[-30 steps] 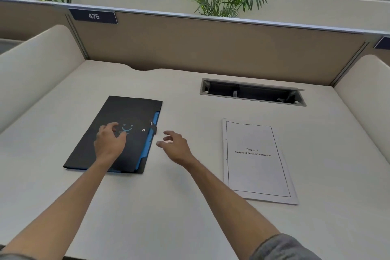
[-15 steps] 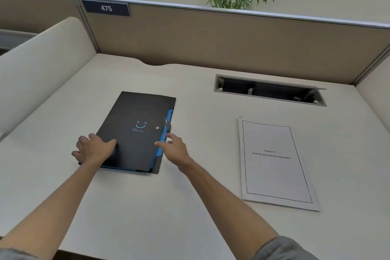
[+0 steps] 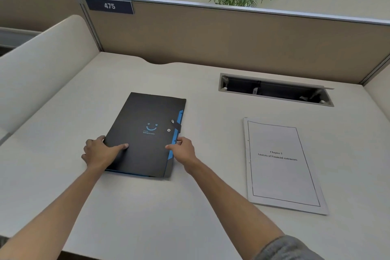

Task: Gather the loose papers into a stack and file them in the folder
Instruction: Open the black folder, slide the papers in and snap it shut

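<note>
Black folder (image 3: 145,133), bench (image 3: 147,217) centre-left: left hand (image 3: 99,152) grips its edge as anchor; right hand (image 3: 183,150) pinches the flap side, seemingly to open it.

Matt black folder (image 3: 145,133), smooth desk (image 3: 147,207)

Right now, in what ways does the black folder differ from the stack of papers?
Colour: the black folder is dark with a blue edge and a smile logo; the stack of papers is white with a printed title. Place: the folder lies left, the papers right, apart. Contact: the left hand and right hand hold the folder's edges; nothing touches the papers. Both lie flat on the desk.
</note>
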`<state>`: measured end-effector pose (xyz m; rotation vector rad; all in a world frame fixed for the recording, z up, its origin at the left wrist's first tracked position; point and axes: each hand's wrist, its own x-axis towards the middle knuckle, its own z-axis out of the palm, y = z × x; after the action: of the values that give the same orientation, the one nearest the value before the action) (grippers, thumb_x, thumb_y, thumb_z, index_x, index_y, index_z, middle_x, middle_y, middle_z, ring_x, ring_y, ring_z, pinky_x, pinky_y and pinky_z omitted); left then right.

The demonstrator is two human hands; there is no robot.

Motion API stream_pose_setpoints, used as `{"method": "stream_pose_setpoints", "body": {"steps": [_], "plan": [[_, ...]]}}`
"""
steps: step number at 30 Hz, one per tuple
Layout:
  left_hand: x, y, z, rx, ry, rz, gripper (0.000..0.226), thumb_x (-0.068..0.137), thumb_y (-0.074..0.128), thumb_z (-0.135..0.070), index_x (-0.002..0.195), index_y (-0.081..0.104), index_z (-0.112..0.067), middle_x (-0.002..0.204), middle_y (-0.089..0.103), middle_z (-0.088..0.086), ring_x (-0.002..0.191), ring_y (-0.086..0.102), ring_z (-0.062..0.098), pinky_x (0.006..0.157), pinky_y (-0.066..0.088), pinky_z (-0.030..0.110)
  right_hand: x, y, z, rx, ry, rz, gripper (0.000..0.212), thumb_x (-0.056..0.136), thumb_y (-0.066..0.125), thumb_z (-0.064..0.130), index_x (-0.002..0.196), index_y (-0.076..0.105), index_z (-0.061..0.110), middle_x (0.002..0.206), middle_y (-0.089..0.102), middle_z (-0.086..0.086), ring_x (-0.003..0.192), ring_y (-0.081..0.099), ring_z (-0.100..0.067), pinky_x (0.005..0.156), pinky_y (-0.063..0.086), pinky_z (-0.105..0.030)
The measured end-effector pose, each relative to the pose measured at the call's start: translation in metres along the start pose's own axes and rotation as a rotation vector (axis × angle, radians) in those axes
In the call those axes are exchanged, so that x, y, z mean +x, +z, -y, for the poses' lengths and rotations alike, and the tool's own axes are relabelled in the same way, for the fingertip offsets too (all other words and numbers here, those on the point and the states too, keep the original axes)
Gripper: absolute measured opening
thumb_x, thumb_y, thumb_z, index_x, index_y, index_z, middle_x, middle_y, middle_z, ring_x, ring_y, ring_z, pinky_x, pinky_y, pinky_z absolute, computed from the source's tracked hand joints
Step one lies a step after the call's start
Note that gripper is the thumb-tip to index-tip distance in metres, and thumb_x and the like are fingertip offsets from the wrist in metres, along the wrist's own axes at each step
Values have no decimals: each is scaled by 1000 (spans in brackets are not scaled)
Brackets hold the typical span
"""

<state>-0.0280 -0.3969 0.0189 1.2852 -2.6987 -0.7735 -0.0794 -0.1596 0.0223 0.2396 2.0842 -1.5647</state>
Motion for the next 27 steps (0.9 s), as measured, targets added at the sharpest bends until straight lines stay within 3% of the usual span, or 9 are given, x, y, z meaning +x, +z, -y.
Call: {"method": "stream_pose_setpoints", "body": {"steps": [6, 12, 18, 22, 27], "plan": [[-23, 15, -10, -119, 37, 45, 88, 59, 83, -57, 129, 55, -13, 121, 53, 16, 116, 53, 36, 99, 40, 51, -3, -23, -15, -148, -83, -107, 36, 85, 62, 7, 120, 53, 13, 85, 54, 10, 89, 60, -17, 91, 55, -38], [-53, 36, -29, -196, 85, 83, 82, 60, 84, -50, 127, 56, -12, 118, 50, 14, 113, 53, 34, 99, 44, 49, -10, -62, -33, -173, -121, -217, 30, 87, 60, 2, 113, 54, 14, 79, 54, 15, 64, 57, -9, 78, 56, -32], [-81, 50, -47, -186, 133, 112, 75, 66, 81, -47, 127, 56, -11, 118, 50, 14, 114, 52, 34, 98, 44, 46, -19, -92, -49, -225, -158, -301, 36, 87, 63, 7, 123, 56, 11, 91, 59, 6, 78, 59, -12, 84, 57, -34], [-98, 57, -56, -109, 190, 103, 70, 72, 75, -49, 127, 54, -11, 118, 50, 14, 116, 49, 35, 96, 41, 47, -25, -109, -56, -266, -191, -335, 52, 89, 65, 9, 137, 45, 14, 98, 60, -4, 76, 57, -10, 66, 49, -17], [-111, 66, -58, -65, 231, 90, 68, 74, 70, -54, 125, 54, -12, 118, 50, 13, 117, 45, 34, 97, 40, 47, -33, -124, -64, -393, -236, -359, 51, 90, 63, 14, 138, 45, 15, 105, 62, -8, 77, 56, -11, 58, 38, -11]]}}
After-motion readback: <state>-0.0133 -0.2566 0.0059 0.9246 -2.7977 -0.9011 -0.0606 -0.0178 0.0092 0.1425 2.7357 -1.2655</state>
